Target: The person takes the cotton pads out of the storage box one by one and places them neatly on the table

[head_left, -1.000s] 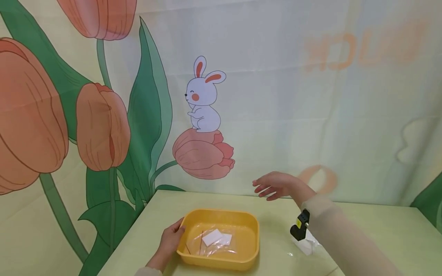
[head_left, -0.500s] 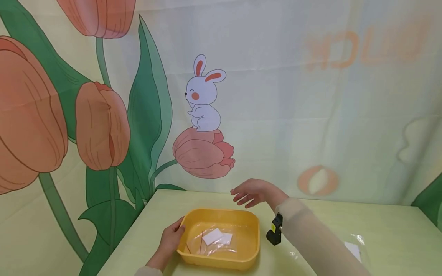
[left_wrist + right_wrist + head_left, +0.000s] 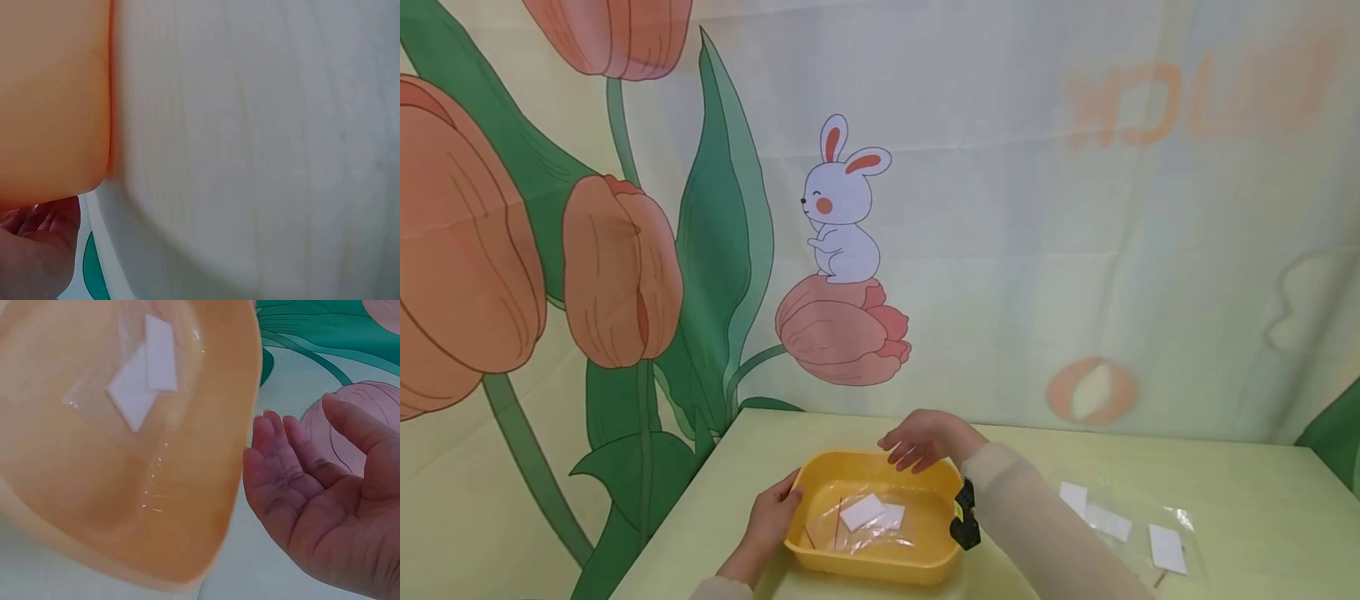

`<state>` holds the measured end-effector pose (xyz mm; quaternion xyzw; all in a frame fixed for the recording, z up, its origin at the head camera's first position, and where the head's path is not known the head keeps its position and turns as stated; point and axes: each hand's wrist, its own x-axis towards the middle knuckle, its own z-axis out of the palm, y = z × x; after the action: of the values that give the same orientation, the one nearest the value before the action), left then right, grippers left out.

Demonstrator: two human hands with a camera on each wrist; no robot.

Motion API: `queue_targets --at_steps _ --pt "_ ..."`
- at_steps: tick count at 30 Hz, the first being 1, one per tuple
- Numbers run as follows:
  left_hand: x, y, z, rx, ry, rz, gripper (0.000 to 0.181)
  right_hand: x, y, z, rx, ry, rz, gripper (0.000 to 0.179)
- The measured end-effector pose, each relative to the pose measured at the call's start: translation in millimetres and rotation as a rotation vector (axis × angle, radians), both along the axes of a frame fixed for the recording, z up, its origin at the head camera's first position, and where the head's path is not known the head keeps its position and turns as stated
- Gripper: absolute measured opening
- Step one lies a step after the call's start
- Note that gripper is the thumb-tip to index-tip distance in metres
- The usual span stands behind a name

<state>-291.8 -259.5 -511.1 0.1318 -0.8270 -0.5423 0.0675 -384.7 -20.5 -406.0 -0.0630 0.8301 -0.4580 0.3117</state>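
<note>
A yellow plastic basin (image 3: 880, 569) stands on the table. Inside it lies a clear plastic bag (image 3: 891, 543) with white cards (image 3: 861, 514) and thin reddish-brown lines or sticks. My left hand (image 3: 769, 518) grips the basin's left side, thumb at the rim; in the left wrist view its fingers are partly hidden by the basin. My right hand (image 3: 925, 440) hovers over the far right rim, holding nothing, its fingers loosely bent. In the right wrist view the right hand (image 3: 331, 494) appears beside the basin wall (image 3: 212, 437), palm showing.
To the right on the pale green table (image 3: 1262, 500) lie clear bags with white cards (image 3: 1167, 548), partly behind the right sleeve (image 3: 1037, 517). A black wrist camera (image 3: 967, 517) sits on that sleeve. Behind rises a cloth backdrop (image 3: 1000, 250) with tulips and a rabbit.
My right hand has swept left and slightly down, from right of the basin to above its far rim. More bags on the right have come into sight. My left hand stays at the basin.
</note>
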Motion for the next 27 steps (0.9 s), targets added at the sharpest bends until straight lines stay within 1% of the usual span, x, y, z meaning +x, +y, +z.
queue_targets --at_steps 5,13,18,24,27 --pt "-0.4 0.3 0.4 -0.008 -0.001 0.001 0.044 4.4 -7.3 -8.4 0.036 -0.005 -0.005 0.030" --pt "-1.7 1.2 1.9 -0.003 -0.013 -0.003 0.045 11.9 -13.6 -22.2 0.080 0.007 0.020 0.026" --pt "-0.7 1.8 2.0 -0.015 -0.004 -0.006 0.044 17.4 -18.6 -31.5 0.105 -0.007 0.010 0.023" --pt "-0.8 1.8 4.5 -0.011 -0.023 -0.006 0.044 22.4 -24.0 -37.1 0.137 0.023 -0.004 0.022" --pt "-1.7 0.6 3.3 -0.009 -0.027 -0.005 0.044 23.1 -25.8 -41.5 0.150 0.017 -0.009 0.022"
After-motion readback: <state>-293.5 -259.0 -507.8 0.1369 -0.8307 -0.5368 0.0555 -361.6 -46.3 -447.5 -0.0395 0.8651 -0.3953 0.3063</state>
